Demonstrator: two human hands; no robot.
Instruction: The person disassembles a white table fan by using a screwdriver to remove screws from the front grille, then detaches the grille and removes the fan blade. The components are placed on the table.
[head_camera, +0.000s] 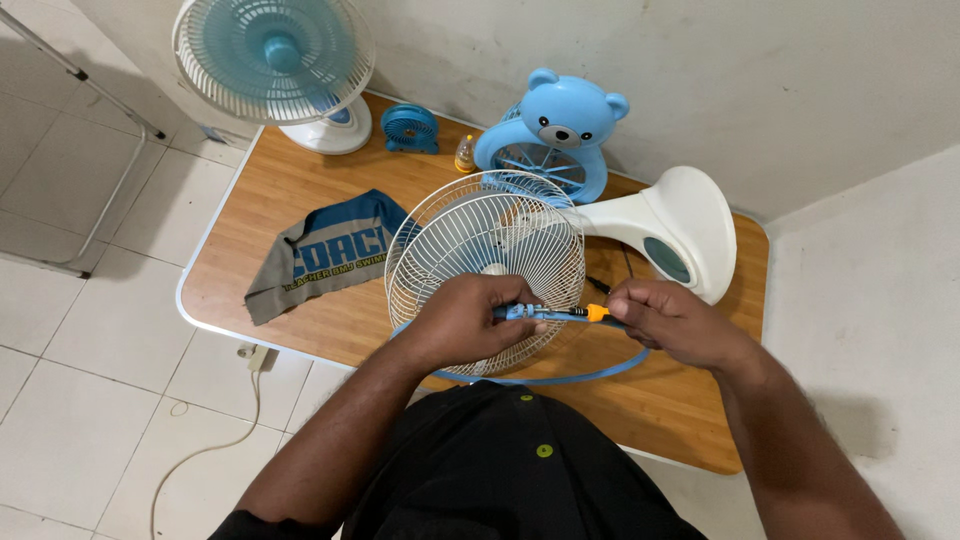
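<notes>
White floor tiles surround our wooden table (300, 190). Our left hand (462, 320) and right hand (668, 322) both close on a blue-and-yellow screwdriver (550, 313) held level across the near rim of the white fan grille (480, 250) — we should keep the tip steady and the grille braced.

On my worktop (300, 190): pedestal fan (490, 265) lying centre before me, cloth (325, 250) to its left; behind, table fan (275, 60), mini fan (410, 128), small bottle (465, 155), bear-shaped fan (555, 140).
</notes>
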